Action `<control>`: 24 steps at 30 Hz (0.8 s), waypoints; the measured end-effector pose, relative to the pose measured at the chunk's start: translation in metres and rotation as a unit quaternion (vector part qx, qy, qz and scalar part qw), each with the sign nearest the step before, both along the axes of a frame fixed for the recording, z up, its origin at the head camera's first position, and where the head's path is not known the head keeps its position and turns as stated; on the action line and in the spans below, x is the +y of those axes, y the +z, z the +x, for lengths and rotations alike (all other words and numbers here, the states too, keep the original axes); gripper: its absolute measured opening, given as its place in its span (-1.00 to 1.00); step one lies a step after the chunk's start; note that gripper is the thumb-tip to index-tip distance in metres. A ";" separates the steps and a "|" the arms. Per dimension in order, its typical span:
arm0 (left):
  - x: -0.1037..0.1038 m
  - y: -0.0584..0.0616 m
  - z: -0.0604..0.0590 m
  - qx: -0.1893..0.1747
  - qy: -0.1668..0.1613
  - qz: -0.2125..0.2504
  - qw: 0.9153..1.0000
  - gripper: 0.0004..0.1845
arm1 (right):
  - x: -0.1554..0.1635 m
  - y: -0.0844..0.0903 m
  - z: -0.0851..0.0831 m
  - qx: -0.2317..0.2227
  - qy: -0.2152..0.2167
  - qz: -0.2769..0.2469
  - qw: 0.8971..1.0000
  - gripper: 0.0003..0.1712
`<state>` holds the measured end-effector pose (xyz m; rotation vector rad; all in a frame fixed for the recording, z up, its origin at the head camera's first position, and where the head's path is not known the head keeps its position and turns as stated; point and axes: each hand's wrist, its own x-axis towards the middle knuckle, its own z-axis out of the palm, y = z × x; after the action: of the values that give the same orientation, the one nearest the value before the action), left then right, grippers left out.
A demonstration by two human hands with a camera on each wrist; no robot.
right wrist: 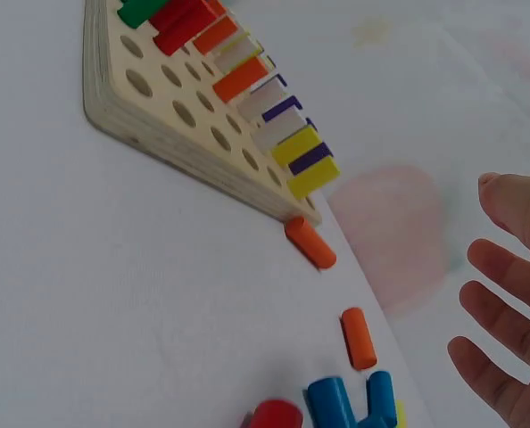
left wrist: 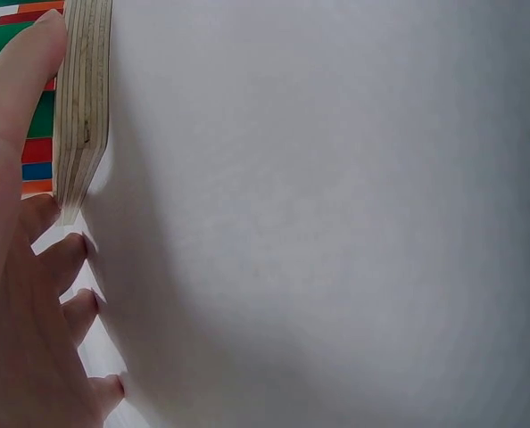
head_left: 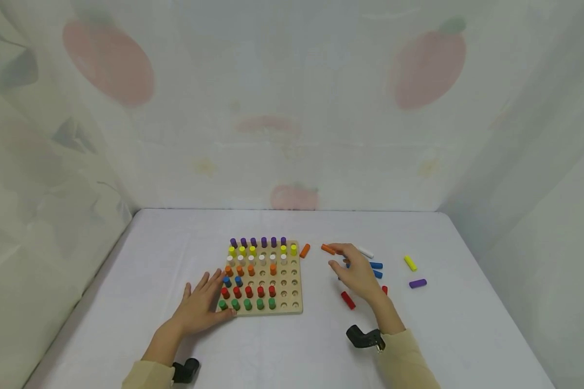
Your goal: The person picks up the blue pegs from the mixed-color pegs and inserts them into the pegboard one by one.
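A wooden pegboard [head_left: 293, 309] carries rows of purple, yellow, white, orange, blue, red and green pegs, with bare holes mostly on its right side. At its front left corner rests my left hand [head_left: 199, 308], fingers spread, the thumb [left wrist: 44, 52] at the front edge beside a green peg. My right hand [head_left: 357, 274] hovers over the loose pegs with thumb and fingers parted and nothing between them. Closest to its fingertips lies an orange peg [head_left: 328, 249]. Another orange peg [right wrist: 310, 242] lies right beside the board's far right corner.
Blue pegs [head_left: 377, 265], a white peg [head_left: 366, 252] and red pegs [head_left: 347, 300] lie around and under the right hand. Farther right are a yellow peg [head_left: 410, 263] and a purple peg [head_left: 418, 283]. Pale curtains [head_left: 292, 156] enclose the white table [head_left: 175, 232].
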<state>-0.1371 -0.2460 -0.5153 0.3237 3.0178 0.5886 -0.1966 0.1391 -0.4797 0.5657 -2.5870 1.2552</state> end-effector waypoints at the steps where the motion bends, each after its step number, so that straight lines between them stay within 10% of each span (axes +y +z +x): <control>1: 0.000 0.000 0.000 -0.003 0.001 0.000 1.000 0.09 | 0.002 -0.001 0.000 -0.001 -0.002 -0.004 1.000 -0.56; 24: 0.001 0.001 0.000 -0.010 0.006 0.001 1.000 0.09 | 0.028 -0.030 0.012 -0.113 -0.062 0.028 0.991 -0.61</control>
<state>-0.1367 -0.2449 -0.5139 0.2982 3.0018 0.5931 -0.1843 0.1666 -0.5096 0.2789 -2.7995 1.2763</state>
